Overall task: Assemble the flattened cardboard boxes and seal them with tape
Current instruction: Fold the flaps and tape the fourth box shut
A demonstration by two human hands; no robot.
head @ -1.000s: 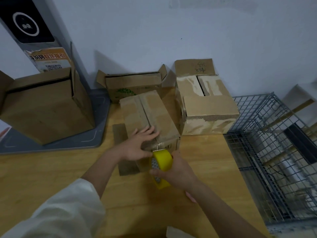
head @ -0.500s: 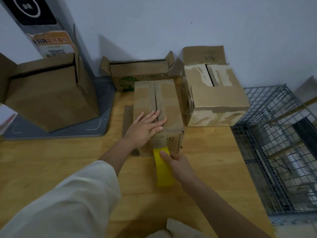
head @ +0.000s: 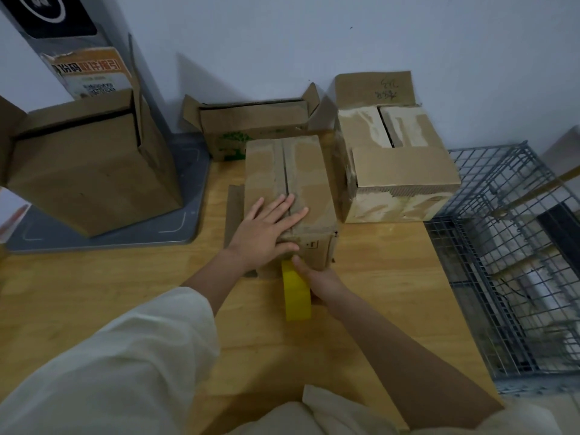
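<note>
L hand flat on box, fingers straight; R hand fingers grip yellow tape roll. Box print unreadable.

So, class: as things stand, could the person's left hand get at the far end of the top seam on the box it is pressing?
Probably yes. The left hand lies flat on the box near the seam, and nothing lies on the flaps beyond its fingers.

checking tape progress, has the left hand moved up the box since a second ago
Yes. The left hand slid from the box's near top edge farther along the seam, toward the wall.
</note>
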